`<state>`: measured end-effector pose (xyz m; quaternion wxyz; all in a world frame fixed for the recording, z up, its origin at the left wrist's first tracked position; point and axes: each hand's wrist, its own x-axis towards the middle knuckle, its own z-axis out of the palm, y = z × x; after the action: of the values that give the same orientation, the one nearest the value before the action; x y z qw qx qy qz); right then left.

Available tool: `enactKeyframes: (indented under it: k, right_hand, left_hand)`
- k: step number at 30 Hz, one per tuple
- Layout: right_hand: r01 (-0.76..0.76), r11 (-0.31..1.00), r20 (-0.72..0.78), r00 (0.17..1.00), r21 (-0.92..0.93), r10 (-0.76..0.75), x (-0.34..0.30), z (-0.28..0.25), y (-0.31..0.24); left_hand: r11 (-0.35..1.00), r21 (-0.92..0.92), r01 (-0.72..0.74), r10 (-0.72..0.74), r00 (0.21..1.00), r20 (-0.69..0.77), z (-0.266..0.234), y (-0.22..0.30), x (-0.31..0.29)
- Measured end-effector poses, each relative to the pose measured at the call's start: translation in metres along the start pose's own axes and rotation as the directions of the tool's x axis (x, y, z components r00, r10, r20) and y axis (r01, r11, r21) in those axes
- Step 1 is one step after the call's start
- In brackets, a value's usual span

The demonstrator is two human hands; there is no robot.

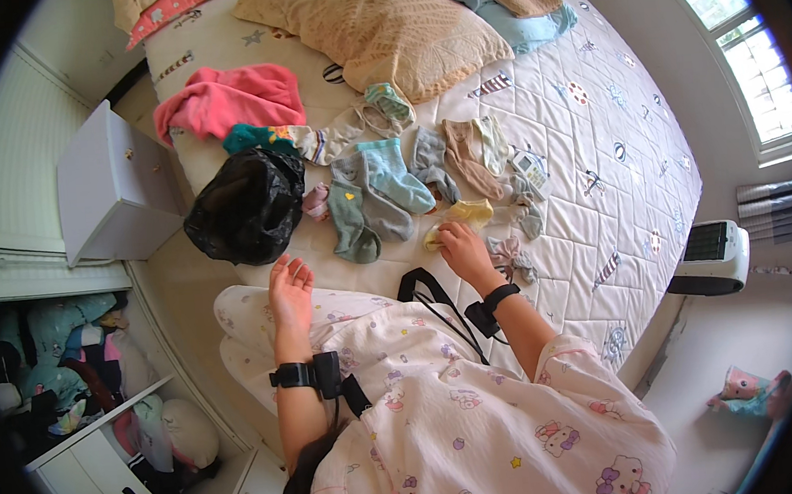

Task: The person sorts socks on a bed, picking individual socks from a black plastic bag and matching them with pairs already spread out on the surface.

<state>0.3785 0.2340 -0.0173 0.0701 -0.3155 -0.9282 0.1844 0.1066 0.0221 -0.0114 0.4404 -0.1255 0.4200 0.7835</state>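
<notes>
My right hand (pixel 465 248) is on a small yellow sock (pixel 470 212) on the bed, its fingers curled down onto the fabric. My left hand (pixel 291 289) is palm up above my lap with loosely spread fingers, holding nothing. Just beyond it stands a black plastic bag (pixel 251 211), its inside too dark to make out. Between the hands and the pillow lie a green sock (pixel 354 222), a light blue sock (pixel 393 174), a grey sock (pixel 428 157), a brown sock (pixel 470 155) and a rolled pink sock (pixel 317 202). A grey sock with a bow (pixel 511 255) lies right of my right hand.
A pink cloth (pixel 234 102) and a tan pillow (pixel 390 36) lie farther back on the quilted bed (pixel 581 133). A small white remote-like device (pixel 530 166) rests beside the socks. A bedside cabinet (pixel 107 185) and an open wardrobe (pixel 64 362) stand left.
</notes>
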Motion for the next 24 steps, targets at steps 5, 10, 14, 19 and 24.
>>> enactKeyframes:
  k: [5,10,14,19,24]
  right_hand:
    - [-0.016,0.875,0.038,0.999,0.483,-0.003,0.006,-0.008,-0.028]
    - [-0.232,0.801,-0.012,0.958,0.551,0.286,0.001,-0.024,0.007]
    - [-0.247,0.968,-0.178,0.952,0.035,0.249,-0.013,-0.026,0.042]
    - [-0.321,0.927,-0.27,0.926,-0.195,0.263,-0.018,-0.027,0.06]
    - [-0.167,0.954,-0.16,0.979,-0.248,0.13,-0.009,-0.028,0.057]
  left_hand:
    - [1.0,0.003,-0.011,0.011,1.0,0.003,-0.003,0.0,0.001]
    - [1.0,0.03,-0.006,0.005,1.0,0.021,-0.003,0.0,0.002]
    - [1.0,0.023,-0.008,0.008,1.0,0.029,-0.001,0.0,0.001]
    - [1.0,0.029,-0.009,0.008,1.0,0.007,-0.002,-0.001,0.006]
    - [0.999,0.052,-0.015,0.015,1.0,0.017,0.003,-0.001,0.004]
